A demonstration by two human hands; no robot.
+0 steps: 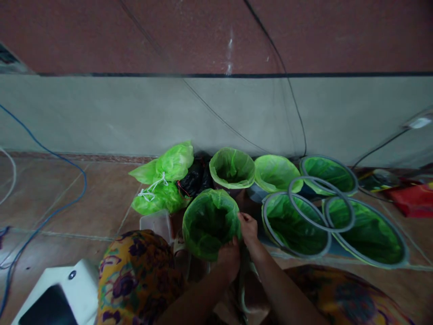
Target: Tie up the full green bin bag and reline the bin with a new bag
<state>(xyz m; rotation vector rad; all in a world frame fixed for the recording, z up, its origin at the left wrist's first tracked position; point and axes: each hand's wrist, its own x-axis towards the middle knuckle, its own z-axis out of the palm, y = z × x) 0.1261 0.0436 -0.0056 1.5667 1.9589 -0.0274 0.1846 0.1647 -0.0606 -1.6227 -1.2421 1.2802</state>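
Both hands on the bag-lined bin, dead centre

Left hand (230,258) grips the green bag (209,223) at the bin's 5 o'clock rim, right hand (248,227) pinches it at 3 o'clock. Thin plastic, so I'd guess a hard tug tears it or pops it off the far rim. Gray ring (321,204) leans on the bins at 3 o'clock.

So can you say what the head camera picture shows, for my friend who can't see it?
Two hands, left hand and right hand, grip the rim of a small bin lined with a green bag on a tiled floor. More green-lined bins, grey rings and tied green bags sit against a grey wall.
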